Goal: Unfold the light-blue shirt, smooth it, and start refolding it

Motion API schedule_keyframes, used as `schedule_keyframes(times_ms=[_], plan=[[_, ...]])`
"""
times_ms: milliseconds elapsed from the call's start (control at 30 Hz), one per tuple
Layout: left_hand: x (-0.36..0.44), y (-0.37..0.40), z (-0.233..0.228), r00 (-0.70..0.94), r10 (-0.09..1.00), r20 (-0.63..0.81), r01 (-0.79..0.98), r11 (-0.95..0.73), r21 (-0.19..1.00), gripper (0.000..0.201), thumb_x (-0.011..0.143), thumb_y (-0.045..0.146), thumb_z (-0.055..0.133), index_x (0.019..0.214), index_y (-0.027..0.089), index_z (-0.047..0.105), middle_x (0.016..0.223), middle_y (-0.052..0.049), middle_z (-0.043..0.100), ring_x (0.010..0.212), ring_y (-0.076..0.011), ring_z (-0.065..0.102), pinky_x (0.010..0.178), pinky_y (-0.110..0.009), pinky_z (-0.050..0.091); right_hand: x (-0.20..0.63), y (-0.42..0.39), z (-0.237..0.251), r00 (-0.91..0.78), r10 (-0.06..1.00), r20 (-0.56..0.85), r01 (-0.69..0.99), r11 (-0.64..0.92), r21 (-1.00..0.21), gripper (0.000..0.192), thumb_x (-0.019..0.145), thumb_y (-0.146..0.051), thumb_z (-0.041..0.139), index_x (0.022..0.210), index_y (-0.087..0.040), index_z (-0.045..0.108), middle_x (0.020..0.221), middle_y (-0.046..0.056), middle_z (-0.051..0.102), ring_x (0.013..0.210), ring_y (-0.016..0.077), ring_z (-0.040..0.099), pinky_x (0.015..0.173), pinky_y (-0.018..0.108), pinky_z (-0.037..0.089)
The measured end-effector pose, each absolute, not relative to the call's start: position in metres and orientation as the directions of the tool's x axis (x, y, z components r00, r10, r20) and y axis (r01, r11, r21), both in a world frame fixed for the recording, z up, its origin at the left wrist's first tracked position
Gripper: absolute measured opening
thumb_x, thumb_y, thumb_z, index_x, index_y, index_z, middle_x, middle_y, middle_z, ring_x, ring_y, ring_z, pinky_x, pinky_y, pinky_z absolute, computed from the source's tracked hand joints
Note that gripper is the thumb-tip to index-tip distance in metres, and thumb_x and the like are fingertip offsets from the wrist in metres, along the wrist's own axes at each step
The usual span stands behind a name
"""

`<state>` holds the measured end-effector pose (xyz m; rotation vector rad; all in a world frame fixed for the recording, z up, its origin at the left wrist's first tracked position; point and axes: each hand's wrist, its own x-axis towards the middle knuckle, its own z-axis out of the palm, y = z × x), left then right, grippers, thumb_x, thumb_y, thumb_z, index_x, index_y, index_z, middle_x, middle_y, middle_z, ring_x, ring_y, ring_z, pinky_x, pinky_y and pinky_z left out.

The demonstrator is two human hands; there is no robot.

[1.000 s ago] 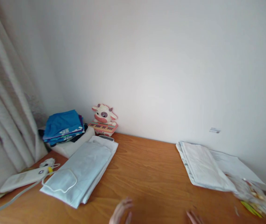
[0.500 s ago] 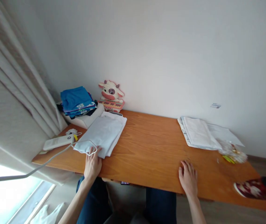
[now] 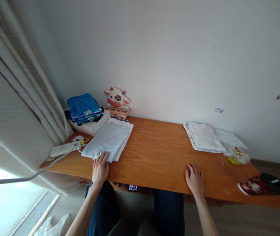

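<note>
The left hand (image 3: 100,168) lies open and flat, fingertips on the near edge of the folded white cloth (image 3: 109,139) at the left of the wooden table (image 3: 154,157), while the right hand (image 3: 194,179) rests open on bare wood, holding nothing.

Left hand (image 3: 100,168) touches folded white cloth (image 3: 109,140); right hand (image 3: 194,179) flat on table (image 3: 154,154).

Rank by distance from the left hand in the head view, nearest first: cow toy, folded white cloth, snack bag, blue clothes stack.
From the left hand:
1. Folded white cloth, fingertips touch its near edge.
2. Blue clothes stack, back left corner by the curtain.
3. Cow toy, against the wall; too close to the stack to rank firmly.
4. Snack bag, far right.
</note>
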<state>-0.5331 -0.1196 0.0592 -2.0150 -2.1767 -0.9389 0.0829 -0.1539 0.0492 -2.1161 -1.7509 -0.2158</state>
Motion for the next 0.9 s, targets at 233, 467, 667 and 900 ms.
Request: schedule_keyframes(times_ms=[233,467,667,900], plan=[[-0.532,-0.119,0.061,-0.195,0.9,0.39,0.903,0.008,0.431,0.058,0.102,0.02,0.044,0.158,0.024,0.058,0.167,-0.006,0.054,0.165,-0.0331,0.029,0.136,-0.061,0.022,0.083,-0.154,0.053,0.21,0.909,0.361,0.967,-0.139,-0.214,0.05,0.105,-0.036,0.037,0.144,-0.019,0.064,0.154,0.017,0.061,0.149,0.0368,0.046,0.123,0.059,0.032],[-0.532,-0.119,0.06,-0.194,0.897,0.398,0.902,0.003,0.431,0.057,0.104,0.022,0.043,0.159,0.024,0.057,0.168,-0.007,0.052,0.165,-0.0333,0.03,0.136,-0.063,0.021,0.078,-0.158,0.056,0.227,0.909,0.35,0.959,-0.147,-0.241,0.051,0.107,-0.036,0.034,0.144,-0.019,0.065,0.157,0.018,0.059,0.151,0.0361,0.044,0.125,0.06,0.029],[-0.532,-0.12,0.06,-0.193,0.903,0.385,0.905,0.012,0.426,0.059,0.102,0.02,0.046,0.16,0.025,0.056,0.168,-0.006,0.052,0.165,-0.0337,0.03,0.135,-0.062,0.024,0.075,-0.158,0.082,0.264,0.906,0.331,0.895,-0.102,-0.434,0.05,0.104,-0.041,0.038,0.14,-0.018,0.066,0.154,0.019,0.06,0.152,0.0371,0.045,0.129,0.058,0.027],[-0.532,-0.12,0.059,-0.179,0.899,0.4,0.909,-0.004,0.416,0.061,0.099,0.019,0.047,0.159,0.024,0.057,0.167,-0.005,0.053,0.165,-0.0334,0.03,0.135,-0.06,0.025,-0.033,-0.22,0.105,0.023,0.958,0.286,0.679,0.195,-0.707,0.037,0.105,-0.048,0.039,0.13,-0.05,0.067,0.124,-0.002,0.078,0.12,0.0319,0.074,0.103,0.048,0.062]])
